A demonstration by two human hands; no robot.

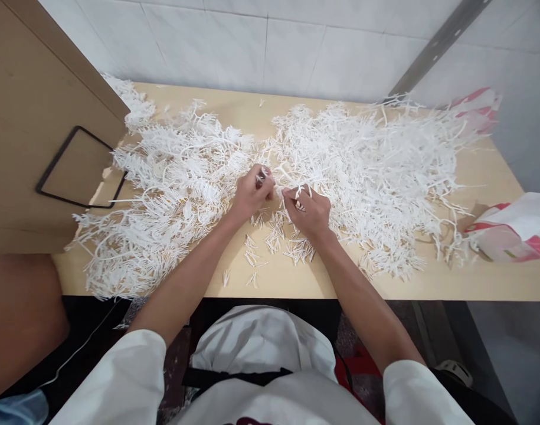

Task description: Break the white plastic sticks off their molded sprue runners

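My left hand [254, 190] is closed in a pinch, with white branched plastic bits showing between the fingers. Close by on the right, my right hand [308, 211] is also closed, gripping a thin white branched plastic piece [301, 195] that curls over the knuckles. On the right of the table spreads a big heap of white branched plastic pieces [367, 153]. A second heap of similar pieces [172, 171] lies to the left. Small loose forked bits [252, 254] are scattered below my hands, near the table's front edge.
A cardboard box [39, 118] with a black wire frame [66, 159] stands at the left. A red and white plastic bag [517, 230] lies at the table's right end, another bag [480, 109] behind it. A tiled wall [234, 47] backs the wooden table [296, 286].
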